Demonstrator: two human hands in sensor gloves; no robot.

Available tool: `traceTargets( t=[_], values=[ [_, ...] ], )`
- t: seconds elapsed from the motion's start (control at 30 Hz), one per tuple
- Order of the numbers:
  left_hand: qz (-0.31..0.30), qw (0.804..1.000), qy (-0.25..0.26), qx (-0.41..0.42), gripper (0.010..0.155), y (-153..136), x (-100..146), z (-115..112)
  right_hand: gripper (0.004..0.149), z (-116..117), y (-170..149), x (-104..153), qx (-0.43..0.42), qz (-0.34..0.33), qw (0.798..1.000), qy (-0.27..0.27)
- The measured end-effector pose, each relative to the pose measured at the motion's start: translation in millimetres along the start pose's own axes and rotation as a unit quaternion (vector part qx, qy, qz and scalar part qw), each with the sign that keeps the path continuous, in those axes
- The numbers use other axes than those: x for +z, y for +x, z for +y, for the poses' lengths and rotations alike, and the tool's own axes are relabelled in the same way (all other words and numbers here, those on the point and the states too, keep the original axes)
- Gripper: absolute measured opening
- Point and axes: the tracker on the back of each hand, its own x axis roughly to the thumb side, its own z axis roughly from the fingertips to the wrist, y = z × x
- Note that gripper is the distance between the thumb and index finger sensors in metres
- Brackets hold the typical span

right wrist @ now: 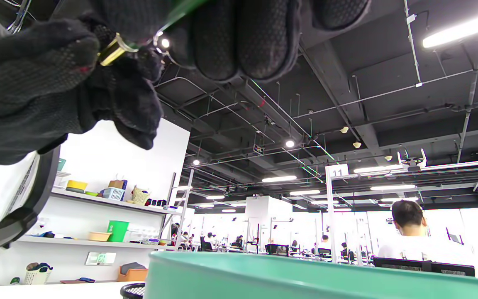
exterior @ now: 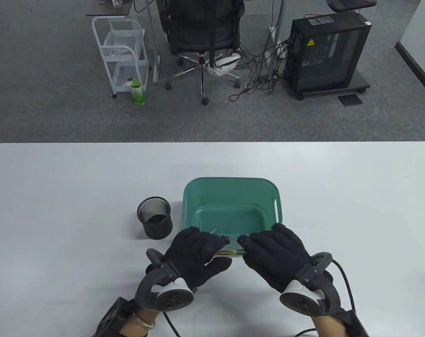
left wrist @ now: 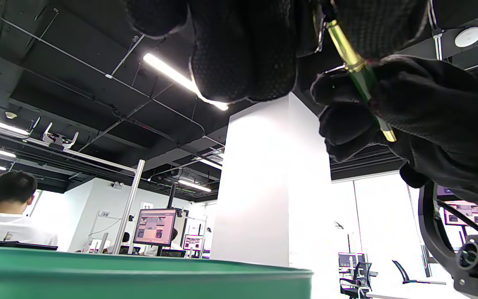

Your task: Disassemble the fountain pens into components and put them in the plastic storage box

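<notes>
L hand (exterior: 198, 256) and R hand (exterior: 275, 256) each pinch one end of the green/gold fountain pen (exterior: 230, 251), held level above the table's near edge, just in front of the green storage box (exterior: 230, 186); mesh cup (exterior: 154, 217) to the box's left. Judgement: light, stiff, glossy so prob slippery in gloves, nib fragile. Grip barrel and section either side of the gold ring (left wrist: 355, 65), twist apart, keep off nib.

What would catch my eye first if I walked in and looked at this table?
Two black-gloved hands, left hand and right hand, meet at the table's near edge, gripping a green and gold pen between them. Just beyond sits a green plastic box, with a black mesh cup to its left.
</notes>
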Motion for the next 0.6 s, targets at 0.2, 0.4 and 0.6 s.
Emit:
traceTargets(
  t=[0.2, 0.4, 0.6],
  values=[
    [-0.001, 1.0, 0.0, -0.001, 0.047, 0.6, -0.1, -0.3, 0.044, 0.0, 0.0, 0.0, 0.0, 0.0, 1.0, 0.0],
    [-0.001, 1.0, -0.002, 0.0, 0.045, 0.9, -0.1, -0.9, 0.044, 0.8, -0.2, -0.6, 0.001, 0.0, 1.0, 0.003],
    [0.0, 1.0, -0.003, 0.003, 0.045, 0.5, -0.3, -1.1, 0.044, 0.9, -0.2, -0.6, 0.001, -0.001, 1.0, 0.003]
  ],
)
